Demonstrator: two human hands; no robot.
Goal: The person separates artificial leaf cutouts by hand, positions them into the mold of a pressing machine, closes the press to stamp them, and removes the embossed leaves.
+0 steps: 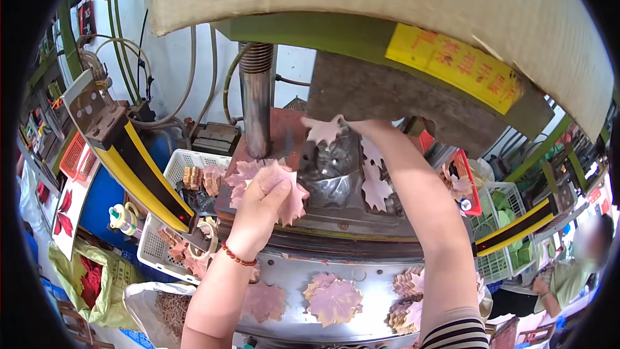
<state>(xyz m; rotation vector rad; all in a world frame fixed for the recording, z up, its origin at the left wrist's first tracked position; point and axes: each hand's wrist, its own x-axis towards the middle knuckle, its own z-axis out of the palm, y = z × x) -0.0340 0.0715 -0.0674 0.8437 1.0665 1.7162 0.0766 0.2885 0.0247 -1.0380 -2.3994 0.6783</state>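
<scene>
My left hand (268, 195) is closed around a stack of pink maple-leaf-shaped pieces (294, 199), in front of the press's reddish bed. My right hand (359, 126) reaches under the dark upper plate (361, 90) and pinches a single pink fabric leaf (323, 130) by its edge; its fingers are only partly visible. This leaf hangs over the far end of a shiny metal leaf mould (332, 184). Right of the mould lie more pink leaf pieces (374, 187), partly behind my right forearm.
Stacks of leaf pieces (334, 300) lie on the metal ledge (300, 276) at the front. Yellow-black guard bars (152, 174) flank the press. White baskets (152, 245) stand left, and a red tray (475, 184) and green-filled crate (497, 220) right. Another person (575, 278) sits far right.
</scene>
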